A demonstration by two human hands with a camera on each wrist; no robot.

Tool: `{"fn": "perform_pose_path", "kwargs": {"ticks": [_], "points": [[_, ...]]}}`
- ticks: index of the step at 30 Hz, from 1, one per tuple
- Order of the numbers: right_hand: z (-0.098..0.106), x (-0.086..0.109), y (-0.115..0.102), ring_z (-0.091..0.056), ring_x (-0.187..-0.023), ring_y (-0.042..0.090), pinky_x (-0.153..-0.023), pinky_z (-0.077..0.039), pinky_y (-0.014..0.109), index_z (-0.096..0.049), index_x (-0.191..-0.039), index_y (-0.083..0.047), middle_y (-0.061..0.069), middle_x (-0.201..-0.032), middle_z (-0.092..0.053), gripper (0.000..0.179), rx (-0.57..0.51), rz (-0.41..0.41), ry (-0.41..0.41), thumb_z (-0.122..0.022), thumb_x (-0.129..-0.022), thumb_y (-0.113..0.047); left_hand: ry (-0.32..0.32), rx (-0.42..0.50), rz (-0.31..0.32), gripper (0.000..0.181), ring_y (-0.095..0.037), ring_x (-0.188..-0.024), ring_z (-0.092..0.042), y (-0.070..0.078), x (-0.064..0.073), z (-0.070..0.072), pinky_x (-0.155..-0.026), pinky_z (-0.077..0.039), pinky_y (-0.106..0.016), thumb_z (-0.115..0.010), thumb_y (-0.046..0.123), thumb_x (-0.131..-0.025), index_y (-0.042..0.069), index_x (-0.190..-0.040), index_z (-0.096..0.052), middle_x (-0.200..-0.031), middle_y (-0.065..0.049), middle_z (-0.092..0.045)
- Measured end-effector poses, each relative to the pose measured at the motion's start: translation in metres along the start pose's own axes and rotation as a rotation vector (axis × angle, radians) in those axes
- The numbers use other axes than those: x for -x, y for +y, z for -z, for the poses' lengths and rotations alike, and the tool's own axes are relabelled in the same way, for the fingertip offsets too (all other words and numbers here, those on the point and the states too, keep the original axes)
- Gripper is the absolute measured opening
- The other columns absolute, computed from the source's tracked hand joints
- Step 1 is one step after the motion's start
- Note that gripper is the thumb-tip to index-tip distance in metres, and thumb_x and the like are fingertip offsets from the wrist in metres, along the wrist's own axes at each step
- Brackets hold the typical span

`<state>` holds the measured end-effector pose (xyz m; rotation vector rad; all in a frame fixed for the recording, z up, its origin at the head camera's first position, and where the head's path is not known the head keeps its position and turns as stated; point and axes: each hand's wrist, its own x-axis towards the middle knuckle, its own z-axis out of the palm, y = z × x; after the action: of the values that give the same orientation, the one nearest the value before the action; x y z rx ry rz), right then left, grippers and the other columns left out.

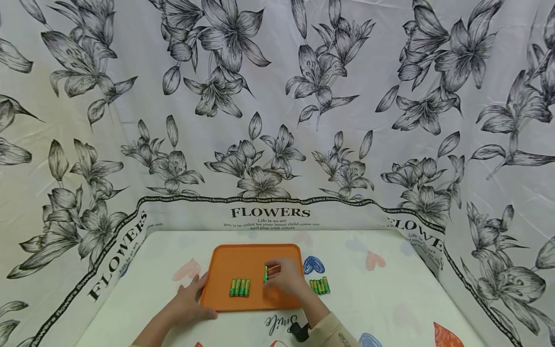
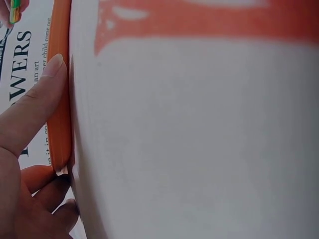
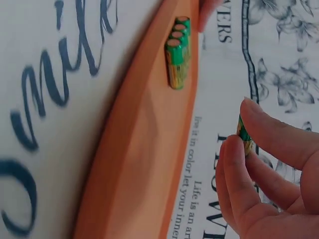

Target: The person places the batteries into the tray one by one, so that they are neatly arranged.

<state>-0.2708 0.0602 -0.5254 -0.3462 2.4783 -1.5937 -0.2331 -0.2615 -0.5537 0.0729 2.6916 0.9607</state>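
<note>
Thumb and fingertips of my right hand pinch a green and gold battery, upright in the right wrist view, over the right half of an orange tray. Part of that battery is hidden behind the fingers. On the tray's left half, several matching batteries stand side by side in a row. My left hand holds the tray's near left corner. In the left wrist view its thumb presses along the tray's edge while the other fingers bend at the corner.
Just right of the tray, another row of several green batteries lies on the white, heart-patterned tablecloth. A floral curtain closes off the back and both sides. A black device sits at my right wrist.
</note>
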Motion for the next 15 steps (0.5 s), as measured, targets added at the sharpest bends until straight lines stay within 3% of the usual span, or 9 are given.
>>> {"fn": "perform_pose_path", "kwargs": {"ticks": [9,15], "points": [[-0.026,-0.003,-0.001,-0.064,-0.088,0.012,-0.073,-0.059,0.031,-0.07,-0.123,-0.004,-0.002,-0.099,-0.069,0.054,0.022,-0.018,-0.002,-0.089,-0.073,-0.004,0.005,-0.002,-0.002,0.131,-0.074,-0.137,-0.001,0.001,-0.001,0.002,-0.102,-0.013,-0.086,-0.092,0.058,-0.056,0.015,-0.161,-0.026,-0.164,-0.031,-0.013],[-0.038,-0.006,0.0,-0.061,-0.084,0.013,-0.069,-0.057,0.03,-0.069,-0.12,-0.002,0.001,-0.097,-0.068,0.053,0.055,-0.027,-0.015,-0.09,-0.071,-0.002,-0.005,0.016,0.013,0.132,-0.073,-0.138,0.001,0.001,0.0,0.001,-0.103,-0.01,-0.085,-0.093,0.057,-0.055,0.015,-0.161,-0.026,-0.164,-0.03,-0.013]]}}
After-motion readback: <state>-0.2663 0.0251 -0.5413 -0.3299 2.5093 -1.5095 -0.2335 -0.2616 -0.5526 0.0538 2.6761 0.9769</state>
